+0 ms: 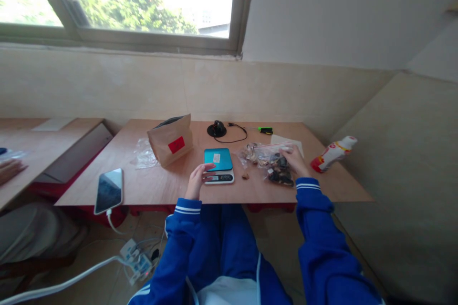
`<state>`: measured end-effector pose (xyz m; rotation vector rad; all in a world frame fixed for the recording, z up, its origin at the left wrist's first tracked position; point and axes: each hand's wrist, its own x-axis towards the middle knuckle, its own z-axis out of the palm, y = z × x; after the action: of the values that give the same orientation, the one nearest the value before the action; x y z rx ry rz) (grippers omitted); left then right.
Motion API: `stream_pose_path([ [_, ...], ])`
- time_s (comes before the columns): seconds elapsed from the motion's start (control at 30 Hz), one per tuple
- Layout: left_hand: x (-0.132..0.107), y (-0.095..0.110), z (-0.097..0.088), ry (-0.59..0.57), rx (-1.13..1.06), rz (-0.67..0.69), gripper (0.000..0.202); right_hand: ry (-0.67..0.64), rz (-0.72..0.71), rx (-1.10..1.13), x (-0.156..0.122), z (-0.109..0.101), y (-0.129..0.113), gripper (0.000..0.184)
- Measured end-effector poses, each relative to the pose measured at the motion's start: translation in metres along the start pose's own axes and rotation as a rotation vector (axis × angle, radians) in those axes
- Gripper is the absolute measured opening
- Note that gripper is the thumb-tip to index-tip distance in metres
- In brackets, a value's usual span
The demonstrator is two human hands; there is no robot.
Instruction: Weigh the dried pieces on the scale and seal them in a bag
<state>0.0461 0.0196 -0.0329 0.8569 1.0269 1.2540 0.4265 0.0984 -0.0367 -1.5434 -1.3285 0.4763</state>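
A small kitchen scale (218, 166) with a teal top stands near the front edge of the wooden table (168, 186). My left hand (198, 181) rests at its left front corner, fingers stretched onto the scale. My right hand (295, 160) lies on clear plastic bags (275, 164) holding dark and light pieces, just right of the scale; its fingers are curled on the top bag. A small brown piece (245, 176) lies loose between scale and bags.
A brown paper bag (171, 139) with a red label stands behind the scale, a crumpled clear bag (143, 154) to its left. A phone (109, 190) on a cable lies front left. A white-and-red bottle (333, 153) lies at right. Another person's hand (10, 169) shows far left.
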Motion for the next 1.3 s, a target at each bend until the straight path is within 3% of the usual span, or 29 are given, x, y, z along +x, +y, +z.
stream_pose_path([
  [0.1, -0.003, -0.001, -0.006, 0.024, 0.015, -0.033, 0.046, 0.147, 0.075, -0.248, -0.007, 0.006, 0.006, 0.044],
  [0.17, -0.004, -0.003, -0.007, 0.040, 0.013, -0.052, 0.044, 0.304, -0.035, -0.407, -0.024, 0.017, -0.003, 0.049],
  [0.23, -0.003, -0.006, -0.008, 0.058, 0.013, -0.061, 0.043, 0.354, -0.197, -0.477, -0.046, 0.034, -0.015, 0.039],
  [0.3, -0.002, -0.007, -0.009, 0.081, 0.021, -0.065, 0.043, 0.173, -0.354, -0.455, -0.068, 0.056, -0.024, 0.025],
  [0.37, -0.001, -0.007, -0.010, 0.102, 0.024, -0.067, 0.043, -0.199, -0.508, -0.414, -0.086, 0.080, -0.026, 0.019],
  [0.43, -0.002, -0.006, -0.014, 0.114, 0.019, -0.065, 0.043, -0.458, -0.564, -0.402, -0.098, 0.099, -0.021, 0.019],
  [0.5, -0.004, -0.005, -0.019, 0.123, 0.014, -0.060, 0.041, -0.546, -0.537, -0.415, -0.104, 0.111, -0.012, 0.018],
  [0.6, -0.008, -0.003, -0.033, 0.172, 0.010, -0.040, 0.040, -0.541, -0.476, -0.411, -0.104, 0.112, -0.004, 0.019],
  [0.77, -0.010, -0.001, -0.057, 0.248, 0.000, 0.002, 0.041, -0.493, -0.306, -0.167, -0.083, 0.116, -0.028, 0.023],
  [0.9, -0.012, 0.001, -0.067, 0.266, 0.013, 0.025, 0.041, -0.467, -0.172, 0.159, -0.057, 0.163, -0.062, 0.021],
  [1.0, -0.015, 0.005, -0.072, 0.287, 0.030, 0.022, 0.042, -0.479, -0.140, 0.184, -0.042, 0.206, -0.077, 0.018],
  [1.1, -0.020, 0.009, -0.082, 0.329, 0.042, 0.026, 0.046, -0.466, -0.147, 0.146, -0.036, 0.228, -0.080, 0.013],
  [1.2, -0.021, 0.013, -0.093, 0.355, 0.081, 0.064, 0.047, -0.384, -0.179, 0.100, -0.033, 0.223, -0.073, 0.015],
  [1.3, -0.016, 0.024, -0.096, 0.354, 0.179, 0.149, 0.044, -0.301, -0.212, 0.089, -0.027, 0.201, -0.069, 0.017],
])
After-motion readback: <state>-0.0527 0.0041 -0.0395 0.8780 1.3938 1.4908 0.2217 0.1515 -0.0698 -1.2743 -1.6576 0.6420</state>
